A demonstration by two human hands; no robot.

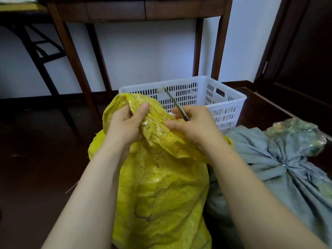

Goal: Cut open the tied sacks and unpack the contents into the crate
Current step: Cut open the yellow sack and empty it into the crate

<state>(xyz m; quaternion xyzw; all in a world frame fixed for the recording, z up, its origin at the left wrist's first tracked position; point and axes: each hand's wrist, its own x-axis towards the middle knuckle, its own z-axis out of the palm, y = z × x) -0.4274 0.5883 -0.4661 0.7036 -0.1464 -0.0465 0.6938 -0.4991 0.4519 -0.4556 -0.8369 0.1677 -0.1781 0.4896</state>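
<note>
A yellow woven sack (pixel 161 186) stands on the floor in front of me. My left hand (pixel 125 123) grips the bunched top of the sack. My right hand (pixel 194 124) pinches a thin dark strip (pixel 175 103) that rises up and to the left, ending in a pale frayed tip. Whether this strip is a tie or a tool, I cannot tell. Behind the sack stands a white slotted plastic crate (pixel 224 97); what lies inside it is hidden. A grey-green sack (pixel 280 169), tied at its gathered neck, lies to the right.
A dark wooden table (pixel 136 9) stands against the white wall behind the crate, its legs (pixel 71 56) flanking it. A black folding frame (pixel 39 51) is at the far left. A dark wooden door (pixel 301 51) fills the right. The floor is dark wood.
</note>
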